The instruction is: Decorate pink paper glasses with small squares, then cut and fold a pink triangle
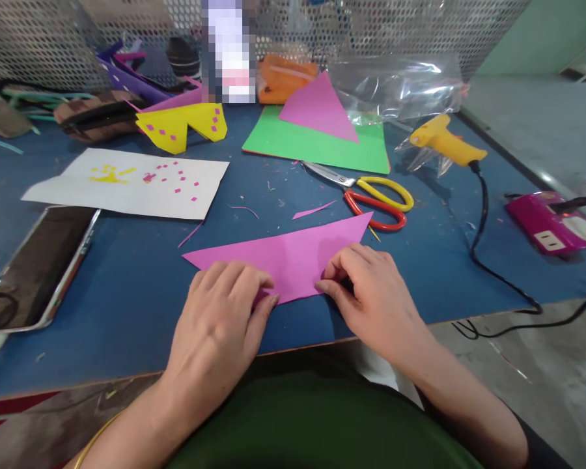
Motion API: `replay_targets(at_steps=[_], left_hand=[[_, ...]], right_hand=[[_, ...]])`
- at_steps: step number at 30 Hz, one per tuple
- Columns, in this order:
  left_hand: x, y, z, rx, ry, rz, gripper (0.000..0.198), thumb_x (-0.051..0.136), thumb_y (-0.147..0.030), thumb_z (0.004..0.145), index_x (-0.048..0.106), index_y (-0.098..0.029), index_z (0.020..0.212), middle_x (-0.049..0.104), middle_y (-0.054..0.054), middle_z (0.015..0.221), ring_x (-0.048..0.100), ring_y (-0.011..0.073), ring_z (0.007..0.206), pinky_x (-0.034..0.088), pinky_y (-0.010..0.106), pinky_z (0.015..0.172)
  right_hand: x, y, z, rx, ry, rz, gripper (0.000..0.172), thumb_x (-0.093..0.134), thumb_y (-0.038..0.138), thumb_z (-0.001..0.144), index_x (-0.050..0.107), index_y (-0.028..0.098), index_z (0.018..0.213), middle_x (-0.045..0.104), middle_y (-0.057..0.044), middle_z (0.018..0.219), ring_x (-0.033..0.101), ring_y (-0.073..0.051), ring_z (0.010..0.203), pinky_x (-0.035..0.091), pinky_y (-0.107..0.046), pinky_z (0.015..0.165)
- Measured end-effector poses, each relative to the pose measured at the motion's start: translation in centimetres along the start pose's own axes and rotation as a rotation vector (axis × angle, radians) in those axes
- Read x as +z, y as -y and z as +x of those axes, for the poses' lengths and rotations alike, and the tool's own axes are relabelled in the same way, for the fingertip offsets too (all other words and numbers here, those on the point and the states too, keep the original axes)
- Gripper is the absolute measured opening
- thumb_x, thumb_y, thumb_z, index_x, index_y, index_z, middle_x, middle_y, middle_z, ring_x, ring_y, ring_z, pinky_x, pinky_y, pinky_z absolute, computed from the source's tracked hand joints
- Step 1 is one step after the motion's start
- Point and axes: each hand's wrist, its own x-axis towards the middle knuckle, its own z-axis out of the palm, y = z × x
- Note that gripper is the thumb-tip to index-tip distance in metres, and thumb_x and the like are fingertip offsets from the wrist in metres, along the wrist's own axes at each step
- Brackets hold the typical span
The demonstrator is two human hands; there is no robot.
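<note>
A long pink paper piece with slanted ends lies near the front edge of the blue table. My left hand grips its lower edge left of the middle, thumb and fingers pinched on the paper. At the lower right part of the same piece, my right hand pinches the edge between thumb and forefinger. Scissors with one yellow and one red handle rest just behind the paper. A thin pink scrap lies between the scissors and the paper.
White sheet with small cutouts and a phone are at left. Behind are a yellow paper shape, green sheets and a pink piece. A yellow glue gun and magenta power strip with cords lie right.
</note>
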Motion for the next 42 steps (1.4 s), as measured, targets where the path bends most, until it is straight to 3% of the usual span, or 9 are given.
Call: replay_targets(at_steps=[4,8,17,21,27,30,33,36,42], left_hand=[[0.2,0.0,-0.2,0.314,-0.007,0.035,0.027,0.043,-0.013,0.094,0.061,-0.019,0.114,0.068,0.007,0.109,0.055,0.0248,0.098,0.042,0.038,0.081],[0.2,-0.2,-0.5,0.459,-0.023,0.147,0.031,0.047,-0.013,0.092,0.064,-0.010,0.117,0.070,0.009,0.109,0.058,0.0265,0.099,0.043,0.040,0.084],[0.4,-2.6,-1.7,0.463,-0.017,0.327,0.041,0.047,-0.021,0.089,0.062,0.002,0.119,0.067,0.020,0.117,0.060,0.0312,0.102,0.043,0.045,0.092],[1.0,-2.6,-2.4,0.409,-0.037,0.334,0.048,0.045,-0.029,0.094,0.054,0.000,0.131,0.066,0.019,0.123,0.059,0.0292,0.109,0.037,0.045,0.102],[1.0,-2.6,-2.3,0.349,-0.019,0.250,0.046,0.044,-0.032,0.094,0.058,-0.004,0.128,0.066,0.015,0.120,0.058,0.0286,0.110,0.034,0.048,0.107],[0.7,-2.7,-2.1,0.342,-0.005,0.225,0.047,0.046,-0.034,0.092,0.059,-0.004,0.126,0.066,0.015,0.116,0.058,0.0293,0.108,0.036,0.048,0.106],[0.4,-2.6,-2.0,0.344,0.008,0.197,0.047,0.049,-0.035,0.090,0.059,-0.005,0.126,0.067,0.014,0.114,0.059,0.0292,0.106,0.037,0.049,0.107],[0.4,-2.5,-2.1,0.363,0.000,0.190,0.045,0.051,-0.032,0.088,0.062,-0.005,0.123,0.068,0.013,0.113,0.059,0.0286,0.106,0.034,0.050,0.110],[1.4,-2.5,-2.8,0.398,-0.084,0.250,0.053,0.048,-0.029,0.087,0.056,0.004,0.128,0.063,0.021,0.127,0.059,0.0303,0.114,0.025,0.049,0.116]], right_hand=[[0.0,-0.1,0.0,-0.016,-0.002,0.001,0.014,0.063,0.021,0.086,0.052,0.020,0.078,0.059,0.001,0.080,0.053,-0.018,0.079,0.032,-0.033,0.073],[0.2,-0.2,0.0,-0.020,-0.018,-0.006,0.015,0.063,0.025,0.086,0.052,0.020,0.078,0.059,0.001,0.080,0.053,-0.018,0.077,0.032,-0.033,0.073],[0.5,-0.1,-0.3,-0.031,-0.069,-0.068,0.015,0.063,0.028,0.087,0.054,0.019,0.078,0.060,0.000,0.081,0.055,-0.019,0.079,0.032,-0.033,0.073],[0.8,-0.1,-0.2,-0.030,-0.097,-0.067,0.015,0.066,0.025,0.085,0.055,0.020,0.077,0.061,0.001,0.079,0.056,-0.019,0.080,0.033,-0.033,0.075],[0.9,-0.5,-0.2,-0.046,-0.139,-0.075,0.013,0.066,0.022,0.083,0.056,0.020,0.076,0.063,0.001,0.077,0.058,-0.019,0.078,0.036,-0.034,0.073],[0.8,-0.5,-0.9,-0.131,-0.250,-0.068,0.002,0.060,0.017,0.086,0.061,0.018,0.086,0.067,-0.002,0.085,0.061,-0.019,0.082,0.039,-0.036,0.076],[1.1,0.0,-2.2,-0.346,-0.335,-0.069,0.025,0.051,0.011,0.089,0.058,0.013,0.113,0.070,-0.008,0.100,0.063,-0.020,0.092,0.042,-0.039,0.085],[2.1,0.7,-3.7,-0.524,-0.298,-0.128,0.039,0.047,0.007,0.089,0.048,0.004,0.127,0.069,-0.014,0.111,0.062,-0.022,0.103,0.043,-0.040,0.093],[3.9,1.6,-5.1,-0.507,-0.317,-0.329,0.040,0.045,0.007,0.086,0.051,-0.006,0.124,0.066,-0.022,0.119,0.061,-0.027,0.112,0.045,-0.044,0.095]])
